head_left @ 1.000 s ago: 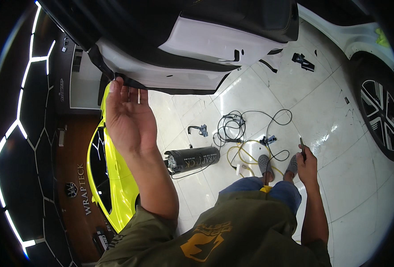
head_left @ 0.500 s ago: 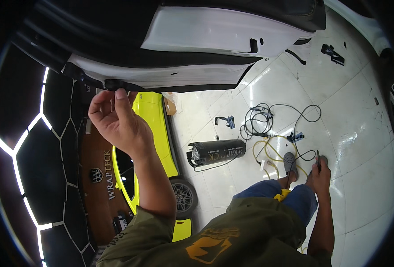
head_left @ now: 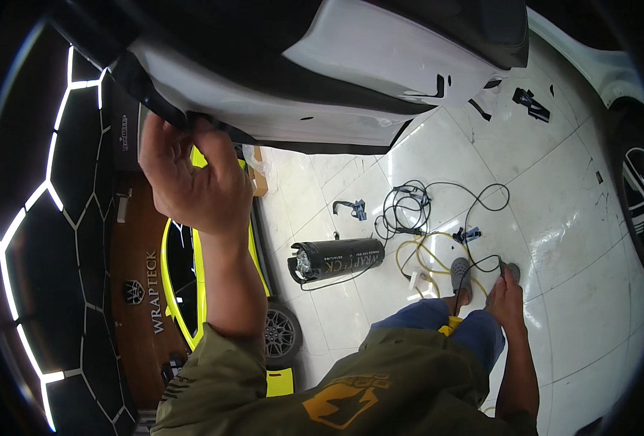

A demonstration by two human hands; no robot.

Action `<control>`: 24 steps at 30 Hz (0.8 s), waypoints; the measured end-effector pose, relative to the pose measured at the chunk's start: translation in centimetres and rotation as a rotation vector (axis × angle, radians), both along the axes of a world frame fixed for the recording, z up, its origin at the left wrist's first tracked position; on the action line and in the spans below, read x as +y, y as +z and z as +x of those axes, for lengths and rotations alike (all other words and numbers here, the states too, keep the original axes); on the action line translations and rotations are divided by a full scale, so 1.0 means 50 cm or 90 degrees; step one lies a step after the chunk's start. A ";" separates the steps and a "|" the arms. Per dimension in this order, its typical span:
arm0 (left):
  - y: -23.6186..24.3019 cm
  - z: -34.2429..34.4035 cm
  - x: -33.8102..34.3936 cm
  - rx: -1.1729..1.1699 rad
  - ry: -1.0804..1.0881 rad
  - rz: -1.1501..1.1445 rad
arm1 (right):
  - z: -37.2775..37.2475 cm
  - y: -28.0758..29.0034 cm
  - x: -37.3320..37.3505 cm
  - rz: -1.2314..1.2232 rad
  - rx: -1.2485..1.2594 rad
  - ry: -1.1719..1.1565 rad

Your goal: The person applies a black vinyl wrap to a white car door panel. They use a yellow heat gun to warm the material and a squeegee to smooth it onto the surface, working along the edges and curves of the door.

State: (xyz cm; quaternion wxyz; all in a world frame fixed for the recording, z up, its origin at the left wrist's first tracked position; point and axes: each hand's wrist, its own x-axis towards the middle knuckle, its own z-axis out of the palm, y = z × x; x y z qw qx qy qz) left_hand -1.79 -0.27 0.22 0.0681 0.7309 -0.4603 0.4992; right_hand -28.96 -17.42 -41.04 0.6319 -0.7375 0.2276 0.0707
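In the head view, a white car door [head_left: 365,80] with black trim stands ajar across the top. My left hand [head_left: 198,174] is raised to the door's edge at the left, its fingers closed on a black strip [head_left: 147,91] that runs along that edge. The fingertips are partly hidden against the dark trim, so the strip's material is unclear. Low on the right, my right hand [head_left: 508,301] hangs beside my thigh, fingers curled round a slim dark thing too small to name. A black cable [head_left: 485,261] passes close by it.
On the tiled floor lie coiled black cables [head_left: 409,207], a yellow cord [head_left: 431,254] and black trim pieces [head_left: 531,105]. A black cylindrical bin [head_left: 336,259] holds crumpled clear film. A yellow car [head_left: 198,276] is at the left, a car wheel [head_left: 638,192] at the far right.
My left hand has risen slightly, its fingers curling more at the strip, which now bends out from the door's edge. The view has shifted; my right hand stays low.
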 end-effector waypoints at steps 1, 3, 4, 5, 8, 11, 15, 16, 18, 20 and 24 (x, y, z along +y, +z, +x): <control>0.006 -0.004 -0.006 -0.026 0.031 0.015 | 0.001 -0.003 0.005 0.003 0.017 0.003; 0.014 -0.004 -0.007 -0.080 0.086 0.038 | 0.003 -0.002 0.022 0.003 0.019 -0.021; 0.023 0.007 0.000 -0.098 0.042 0.054 | 0.003 -0.001 0.032 0.001 0.020 -0.036; 0.027 0.008 0.003 -0.127 0.043 0.077 | 0.000 -0.004 0.047 0.002 0.005 -0.050; 0.037 0.023 0.000 -0.179 0.024 0.122 | -0.007 -0.030 0.097 -0.037 -0.019 -0.070; 0.038 0.024 0.016 -0.113 -0.020 0.109 | -0.013 -0.024 0.131 -0.082 0.035 -0.023; 0.003 0.002 0.008 0.225 -0.131 -0.074 | 0.072 0.110 0.162 0.035 -0.083 -0.169; -0.009 0.000 0.009 0.271 -0.181 -0.137 | 0.103 0.158 0.159 0.079 -0.103 -0.184; -0.039 -0.011 0.016 0.380 -0.274 -0.260 | 0.158 0.256 0.152 0.127 -0.239 -0.200; -0.052 -0.031 0.027 0.399 -0.221 -0.273 | 0.202 0.373 0.133 0.111 -0.333 -0.196; -0.068 -0.075 -0.018 0.527 -0.176 -0.393 | 0.218 0.528 0.098 0.041 -0.437 -0.201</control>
